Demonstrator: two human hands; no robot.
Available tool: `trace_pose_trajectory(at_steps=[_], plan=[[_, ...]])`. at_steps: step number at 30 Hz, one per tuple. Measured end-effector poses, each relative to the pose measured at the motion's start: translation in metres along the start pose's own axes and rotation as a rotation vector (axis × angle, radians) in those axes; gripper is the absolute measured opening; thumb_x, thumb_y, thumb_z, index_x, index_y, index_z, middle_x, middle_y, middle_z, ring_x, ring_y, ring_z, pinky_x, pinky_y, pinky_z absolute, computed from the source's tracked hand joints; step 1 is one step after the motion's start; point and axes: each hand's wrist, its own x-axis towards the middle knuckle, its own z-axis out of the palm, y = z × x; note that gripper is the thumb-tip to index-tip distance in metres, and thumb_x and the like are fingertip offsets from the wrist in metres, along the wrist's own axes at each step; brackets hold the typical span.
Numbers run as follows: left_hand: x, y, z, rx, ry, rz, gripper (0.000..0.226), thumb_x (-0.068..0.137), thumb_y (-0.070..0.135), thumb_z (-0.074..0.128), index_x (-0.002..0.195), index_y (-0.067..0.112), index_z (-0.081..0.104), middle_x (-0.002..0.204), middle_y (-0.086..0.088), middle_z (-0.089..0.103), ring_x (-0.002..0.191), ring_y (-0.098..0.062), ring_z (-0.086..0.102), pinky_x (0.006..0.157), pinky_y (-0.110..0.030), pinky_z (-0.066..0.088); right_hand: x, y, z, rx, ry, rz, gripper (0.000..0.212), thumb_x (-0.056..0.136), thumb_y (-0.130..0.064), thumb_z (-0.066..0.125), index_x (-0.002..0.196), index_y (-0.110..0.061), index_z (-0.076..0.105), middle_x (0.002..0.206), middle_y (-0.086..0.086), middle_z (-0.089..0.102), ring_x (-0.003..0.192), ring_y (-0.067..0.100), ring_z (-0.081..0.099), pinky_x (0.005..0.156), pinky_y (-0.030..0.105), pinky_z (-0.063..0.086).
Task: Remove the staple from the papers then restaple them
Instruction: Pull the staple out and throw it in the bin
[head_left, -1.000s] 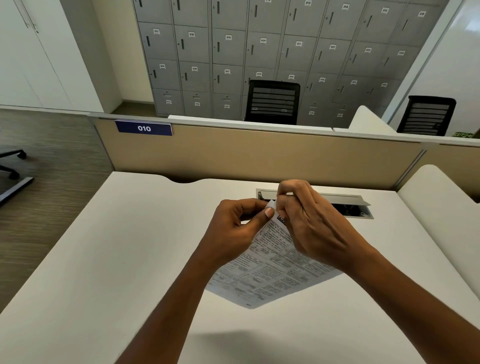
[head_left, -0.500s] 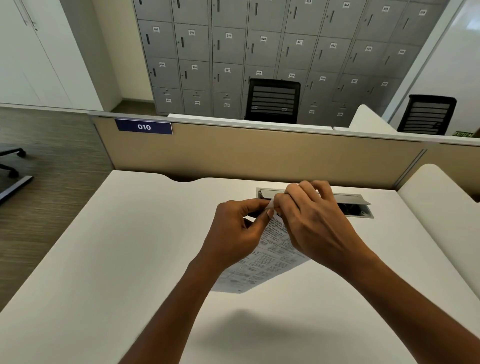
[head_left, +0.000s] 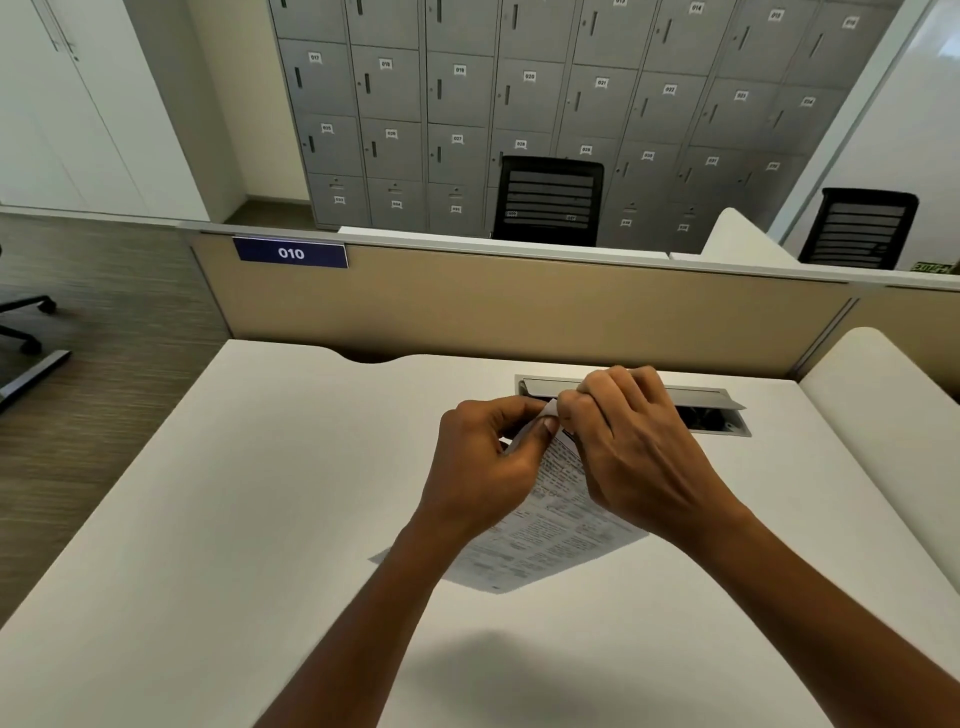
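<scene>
Printed papers (head_left: 550, 540) hang above the white desk (head_left: 260, 493), held up by their top corner. My left hand (head_left: 488, 462) pinches that corner between thumb and fingers. My right hand (head_left: 628, 447) is curled over the same corner from the right, its fingertips pinching at the paper edge. The staple itself is hidden by the fingers. No stapler is in view.
An open cable tray (head_left: 717, 415) with a raised grey lid sits in the desk behind my hands. A beige partition (head_left: 519, 306) with a "010" label (head_left: 290, 253) bounds the far edge. Black chairs (head_left: 548, 202) and grey lockers (head_left: 530, 93) stand beyond.
The papers swung under my hands, narrowing half a second ago and now spreading lower again. Both hands stayed together at the top corner, shifting slightly.
</scene>
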Motion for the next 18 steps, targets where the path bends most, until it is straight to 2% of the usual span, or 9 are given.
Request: trace_pose_trajectory(at_steps=[4,8,11,15,18], plan=[[0.002,-0.002,-0.004,-0.057,-0.05,-0.044,0.017,0.099,0.02,0.069,0.109,0.016,0.081,0.098,0.005,0.081,0.091,-0.01,0.076,0.079,-0.027,0.064,-0.001,0.0,0.001,0.123,0.02,0.031,0.024,0.088,-0.019,0.061,0.107,-0.01,0.049,0.098,0.011,0.056,0.089,0.025,0.05,0.079,0.04,0.044],[0.0,-0.002,-0.003,-0.059,-0.046,-0.038,0.017,0.098,0.025,0.069,0.11,0.02,0.08,0.097,0.011,0.08,0.088,-0.007,0.075,0.072,-0.021,0.062,-0.002,-0.001,0.002,0.153,-0.015,0.064,0.024,0.09,-0.022,0.057,0.109,-0.011,0.05,0.103,0.012,0.058,0.094,0.023,0.05,0.08,0.039,0.047],[-0.003,0.0,-0.001,-0.045,-0.03,0.008,0.018,0.097,0.028,0.072,0.112,0.022,0.08,0.096,0.011,0.08,0.086,-0.007,0.075,0.068,-0.023,0.063,-0.003,-0.004,0.003,0.154,-0.032,0.093,0.027,0.088,-0.024,0.059,0.11,-0.009,0.053,0.106,0.013,0.059,0.096,0.026,0.054,0.08,0.039,0.05],[-0.006,0.001,0.006,0.047,0.074,0.124,0.018,0.097,0.02,0.072,0.113,0.017,0.08,0.1,0.005,0.081,0.084,-0.001,0.073,0.064,-0.01,0.053,-0.002,-0.009,0.005,0.057,-0.056,0.155,0.033,0.087,-0.028,0.062,0.112,-0.007,0.055,0.11,0.014,0.057,0.102,0.028,0.053,0.081,0.042,0.052],[-0.007,0.002,0.011,0.145,0.156,0.204,0.017,0.094,0.012,0.074,0.11,0.014,0.08,0.095,0.002,0.082,0.079,-0.008,0.073,0.066,-0.023,0.058,-0.003,-0.016,0.009,0.003,-0.02,0.206,0.027,0.094,-0.025,0.056,0.112,-0.005,0.055,0.112,0.016,0.057,0.11,0.031,0.052,0.087,0.046,0.048]])
